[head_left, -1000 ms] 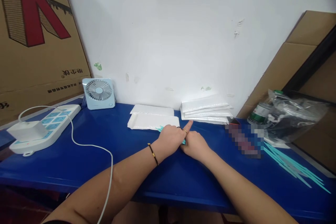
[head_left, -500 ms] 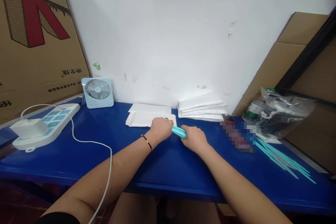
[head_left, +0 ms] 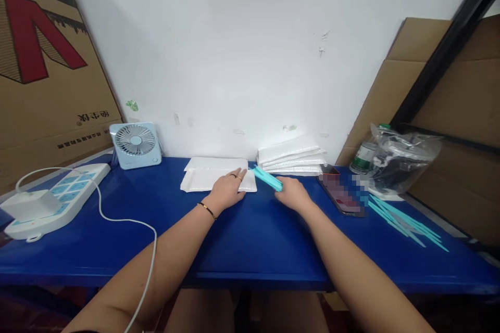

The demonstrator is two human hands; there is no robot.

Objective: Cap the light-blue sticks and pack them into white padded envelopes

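Observation:
My left hand (head_left: 227, 189) lies flat, fingers stretched out, on a white padded envelope (head_left: 197, 180) on the blue table (head_left: 250, 239). A second white envelope (head_left: 214, 163) lies just behind it. My right hand (head_left: 292, 195) is closed round a teal strip (head_left: 266, 178), which points up and left toward the envelope's right end. A stack of white envelopes (head_left: 291, 158) leans against the wall just behind my right hand.
A phone (head_left: 341, 192) lies right of my right hand, with several teal strips (head_left: 406, 222) beyond it. A clear plastic bag (head_left: 402, 156) and a bottle (head_left: 363, 155) stand at the right. A small fan (head_left: 135, 144), a white power strip (head_left: 50, 200) and its cable (head_left: 128, 221) occupy the left.
My left hand let go of the teal strip, opened and moved onto the white envelope. My right hand kept the strip and tilted it up. The view shifted right.

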